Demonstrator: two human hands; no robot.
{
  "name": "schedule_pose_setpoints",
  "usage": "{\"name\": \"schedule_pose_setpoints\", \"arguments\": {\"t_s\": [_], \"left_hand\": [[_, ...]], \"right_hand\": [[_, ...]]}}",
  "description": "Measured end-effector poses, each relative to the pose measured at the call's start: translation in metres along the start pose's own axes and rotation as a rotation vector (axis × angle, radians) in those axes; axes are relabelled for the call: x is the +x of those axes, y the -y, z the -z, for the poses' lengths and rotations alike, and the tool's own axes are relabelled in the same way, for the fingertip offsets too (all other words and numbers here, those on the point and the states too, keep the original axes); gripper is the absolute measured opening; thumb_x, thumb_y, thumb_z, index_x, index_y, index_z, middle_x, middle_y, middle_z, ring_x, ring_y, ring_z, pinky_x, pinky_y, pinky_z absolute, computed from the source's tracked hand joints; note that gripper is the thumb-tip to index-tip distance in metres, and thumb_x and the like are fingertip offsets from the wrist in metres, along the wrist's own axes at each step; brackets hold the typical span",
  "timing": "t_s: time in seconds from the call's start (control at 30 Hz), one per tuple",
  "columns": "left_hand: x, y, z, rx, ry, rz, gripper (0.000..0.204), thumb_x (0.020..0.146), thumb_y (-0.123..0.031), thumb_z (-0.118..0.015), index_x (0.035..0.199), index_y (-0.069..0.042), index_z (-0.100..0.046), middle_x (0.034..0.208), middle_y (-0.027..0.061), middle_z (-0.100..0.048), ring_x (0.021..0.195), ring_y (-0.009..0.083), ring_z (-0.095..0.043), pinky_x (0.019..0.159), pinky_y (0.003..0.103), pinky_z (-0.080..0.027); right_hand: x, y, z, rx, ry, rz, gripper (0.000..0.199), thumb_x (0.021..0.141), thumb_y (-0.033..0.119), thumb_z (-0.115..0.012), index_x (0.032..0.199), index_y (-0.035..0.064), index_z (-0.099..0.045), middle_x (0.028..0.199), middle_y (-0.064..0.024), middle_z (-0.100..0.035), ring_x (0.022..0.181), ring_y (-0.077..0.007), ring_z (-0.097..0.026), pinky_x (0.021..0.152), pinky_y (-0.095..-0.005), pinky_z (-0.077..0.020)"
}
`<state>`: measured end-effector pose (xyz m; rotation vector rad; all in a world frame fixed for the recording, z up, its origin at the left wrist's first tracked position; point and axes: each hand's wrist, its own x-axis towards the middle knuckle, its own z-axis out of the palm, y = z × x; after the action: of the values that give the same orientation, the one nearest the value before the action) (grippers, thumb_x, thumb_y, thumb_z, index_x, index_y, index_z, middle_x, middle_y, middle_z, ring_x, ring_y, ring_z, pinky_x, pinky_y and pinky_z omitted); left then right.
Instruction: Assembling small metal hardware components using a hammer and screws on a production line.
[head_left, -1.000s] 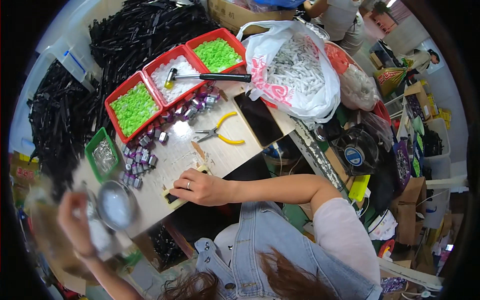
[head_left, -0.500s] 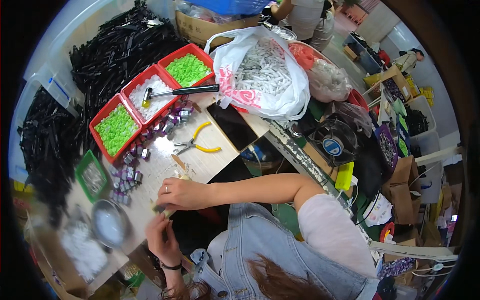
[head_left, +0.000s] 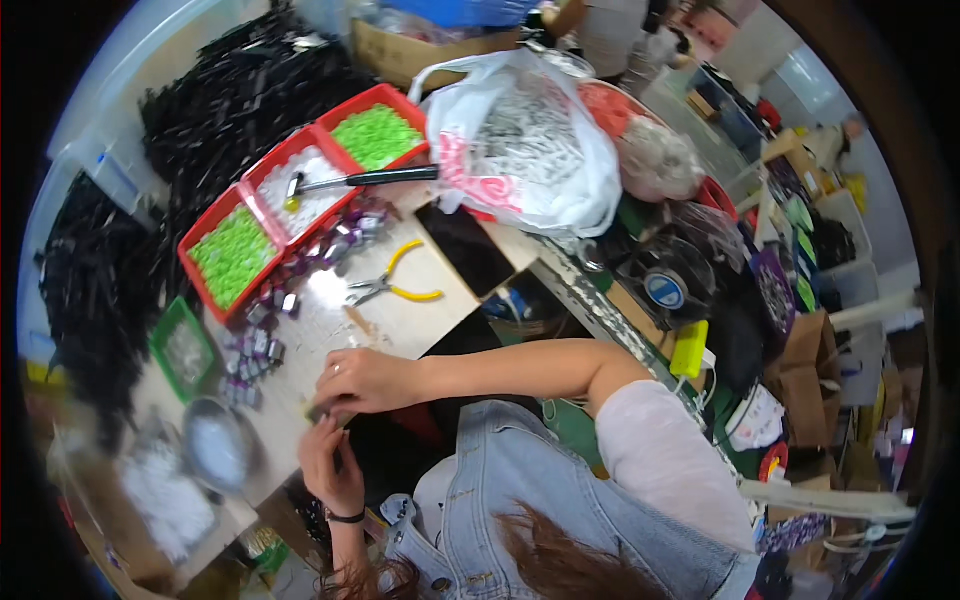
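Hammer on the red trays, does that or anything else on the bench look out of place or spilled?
The hammer lies across the red trays, head in the white parts, handle over the green ones. Small purple-and-silver parts are strewn loose along the trays' edge. Yellow pliers lie open nearby. Nothing looks damaged.

I am in a small workshop. My wooden work table has 3 red plastic trays of tiny green and white parts, yellow-handled pliers, a black-handled hammer, and heaps of black plastic pieces.
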<state>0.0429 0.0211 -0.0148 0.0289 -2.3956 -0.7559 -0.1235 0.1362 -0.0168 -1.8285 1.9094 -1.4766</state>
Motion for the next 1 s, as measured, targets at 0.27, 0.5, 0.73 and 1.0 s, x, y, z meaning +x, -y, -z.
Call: {"name": "schedule_pose_setpoints", "arguments": {"t_s": [0.27,0.5,0.73,1.0], "left_hand": [[-0.007,0.002,0.020,0.010,-0.043,-0.008,0.019,0.073,0.001,-0.072,0.090,-0.005,-0.067,0.102,0.0104,-0.067,0.100,0.0306,-0.063,0.087,0.042,-0.049],[-0.016,-0.002,0.031,0.001,-0.166,0.015,0.023,0.066,0.000,-0.077,0.085,-0.006,-0.067,0.094,0.0056,-0.068,0.090,0.0252,-0.062,0.078,0.036,-0.048],[-0.021,-0.005,0.028,-0.190,-0.200,0.199,0.024,0.067,0.007,-0.075,0.088,-0.003,-0.069,0.084,0.0071,-0.065,0.079,0.0231,-0.062,0.068,0.030,-0.049],[-0.024,-0.005,0.044,-0.275,-0.258,0.392,0.017,0.073,0.001,-0.074,0.089,-0.005,-0.071,0.081,0.0081,-0.065,0.072,0.0205,-0.063,0.062,0.029,-0.049]], "right_hand": [[0.002,0.012,0.019,0.259,-0.223,-0.434,0.022,0.088,0.016,-0.065,0.104,0.0008,-0.067,0.099,-0.0105,-0.068,0.094,-0.0177,-0.063,0.086,-0.0324,-0.0487],[0.011,0.041,0.021,-0.069,-0.055,-0.270,0.029,0.080,0.000,-0.070,0.109,0.0014,-0.068,0.100,-0.0101,-0.068,0.087,-0.0201,-0.063,0.080,-0.0289,-0.0492],[0.030,0.037,-0.015,-0.291,0.031,0.000,0.033,0.073,0.004,-0.075,0.105,0.0080,-0.069,0.095,-0.0051,-0.067,0.088,-0.0228,-0.061,0.077,-0.0332,-0.0462],[0.034,0.033,-0.021,-0.350,0.115,-0.080,0.030,0.076,0.012,-0.074,0.106,0.0098,-0.070,0.096,-0.0030,-0.068,0.089,-0.0235,-0.061,0.077,-0.0347,-0.0456]]}}
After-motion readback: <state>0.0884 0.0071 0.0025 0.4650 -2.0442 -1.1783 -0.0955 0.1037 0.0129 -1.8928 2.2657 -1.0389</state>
